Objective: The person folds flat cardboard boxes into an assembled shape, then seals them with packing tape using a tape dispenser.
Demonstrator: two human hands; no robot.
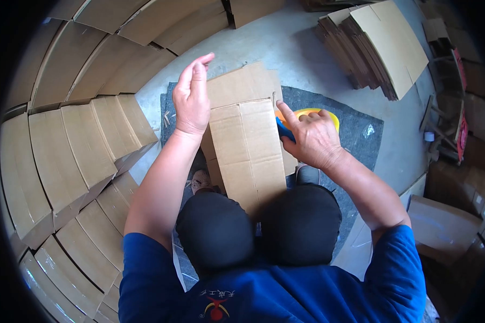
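Observation:
A folded cardboard piece stands between my knees, its creased face toward me. On its left side my left hand is raised with fingers stretched out and nothing in it, overlapping the cardboard's edge in this view. At the right edge my right hand curls round a blue-handled tool, index finger pointing forward along the cardboard; the tool's far end is hidden. Just behind that hand lies a round yellow object, partly covered by the fingers. More flat cardboard lies beneath and beyond the folded piece.
A dark mat covers the floor around my feet. Stacked cardboard lines the left side and the back left. A pile of flat sheets stands at the upper right. Further boxes are at the right.

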